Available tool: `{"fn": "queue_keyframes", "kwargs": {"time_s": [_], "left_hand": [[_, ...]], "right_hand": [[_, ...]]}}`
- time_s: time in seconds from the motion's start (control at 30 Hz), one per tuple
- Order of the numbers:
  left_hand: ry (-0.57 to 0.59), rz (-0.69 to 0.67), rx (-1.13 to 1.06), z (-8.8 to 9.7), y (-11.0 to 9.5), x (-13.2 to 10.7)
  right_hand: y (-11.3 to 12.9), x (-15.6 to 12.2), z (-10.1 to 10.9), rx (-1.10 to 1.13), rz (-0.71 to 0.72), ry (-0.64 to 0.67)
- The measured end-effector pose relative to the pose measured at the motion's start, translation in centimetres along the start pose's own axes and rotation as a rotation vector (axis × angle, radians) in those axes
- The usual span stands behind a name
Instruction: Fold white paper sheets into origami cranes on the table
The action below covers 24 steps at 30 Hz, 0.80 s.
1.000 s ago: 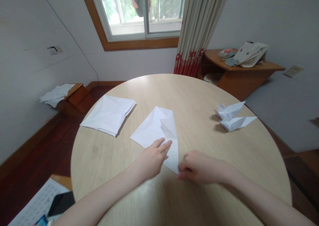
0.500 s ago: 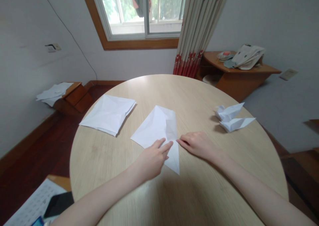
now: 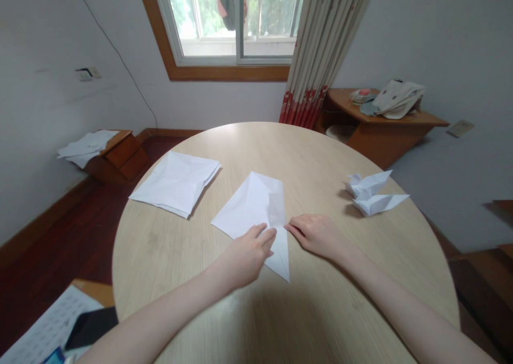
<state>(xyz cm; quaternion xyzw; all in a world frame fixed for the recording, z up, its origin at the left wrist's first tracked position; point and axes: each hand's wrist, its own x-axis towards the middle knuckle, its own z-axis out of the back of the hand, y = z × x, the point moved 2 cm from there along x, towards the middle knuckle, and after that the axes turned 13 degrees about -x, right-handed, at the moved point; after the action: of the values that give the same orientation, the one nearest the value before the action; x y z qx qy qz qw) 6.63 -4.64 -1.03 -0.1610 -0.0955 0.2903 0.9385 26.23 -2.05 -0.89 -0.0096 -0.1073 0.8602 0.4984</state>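
Note:
A partly folded white paper sheet (image 3: pixel 250 206) lies in the middle of the round wooden table (image 3: pixel 320 310). My left hand (image 3: pixel 246 254) rests on the sheet's near side, fingers stretched flat and pressing it down. My right hand (image 3: pixel 316 234) lies at the right edge of the fold, fingertips touching the paper's crease, fingers extended and close together. Neither hand grips anything.
A stack of white sheets (image 3: pixel 176 182) lies at the table's left. Two folded paper figures (image 3: pixel 371 193) sit at the right. A corner shelf (image 3: pixel 385 123) with a bag, a low wooden cabinet (image 3: pixel 116 153), and a phone (image 3: pixel 90 326) at lower left surround the table.
My right hand moved from the sheet's near tip up along the right edge to the fold's middle. The left hand stayed pressing the paper. The view shifted slightly.

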Motion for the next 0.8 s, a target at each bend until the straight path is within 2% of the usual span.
{"fn": "queue_keyframes", "kwargs": {"time_s": [0.13,0.27,0.4,0.53,0.6,0.8], "left_hand": [[-0.044,0.070,-0.058,0.3,0.1,-0.1],[-0.086,0.113,-0.103,0.7,0.5,-0.4],[-0.119,0.087,-0.050,0.8,0.8,-0.5],[-0.093,0.086,-0.043,0.9,1.0,-0.6],[-0.059,0.098,-0.065,0.9,1.1,-0.7],[-0.009,0.093,-0.101,1.1,1.5,-0.6]], "right_hand": [[-0.1,-0.1,-0.4,-0.018,0.032,-0.075],[0.1,-0.1,0.0,-0.050,0.074,-0.270],[0.5,-0.1,0.8,-0.032,0.102,-0.464],[1.2,-0.3,1.0,-0.062,0.160,-0.608],[1.6,-0.4,0.8,-0.100,0.181,-0.624],[2.6,-0.1,0.3,-0.298,0.182,-0.525]]}}
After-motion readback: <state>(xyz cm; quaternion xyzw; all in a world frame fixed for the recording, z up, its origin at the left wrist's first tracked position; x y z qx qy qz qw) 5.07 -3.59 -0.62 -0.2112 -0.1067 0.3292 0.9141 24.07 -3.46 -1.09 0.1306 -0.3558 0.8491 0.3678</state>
